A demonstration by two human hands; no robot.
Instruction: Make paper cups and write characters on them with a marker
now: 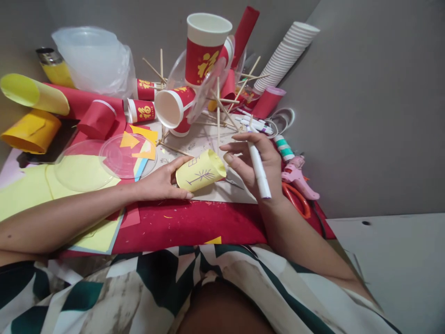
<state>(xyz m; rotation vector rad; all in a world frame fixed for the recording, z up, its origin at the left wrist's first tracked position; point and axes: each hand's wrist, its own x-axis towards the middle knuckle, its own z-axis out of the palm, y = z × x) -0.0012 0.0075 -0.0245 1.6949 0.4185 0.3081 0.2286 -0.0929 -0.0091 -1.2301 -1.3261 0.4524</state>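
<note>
My left hand [160, 181] grips a small yellow paper cylinder [200, 170] lying on its side, with a drawn branch figure on its wall. My right hand [252, 161] holds a white marker pen [259, 169] between its fingers, tip up, and its fingertips touch the cylinder's open right end. Both hands are over a pale mat on a red-covered table [187, 222].
Red paper cups [203, 48] and wooden skewers [218, 111] pile up behind. A stack of white cups [285, 55], spare markers [255, 124], a pink glue gun [299, 175] and orange scissors [297, 200] lie right. Clear lids [127, 155], yellow sheets [28, 185] and paper rolls [33, 95] lie left.
</note>
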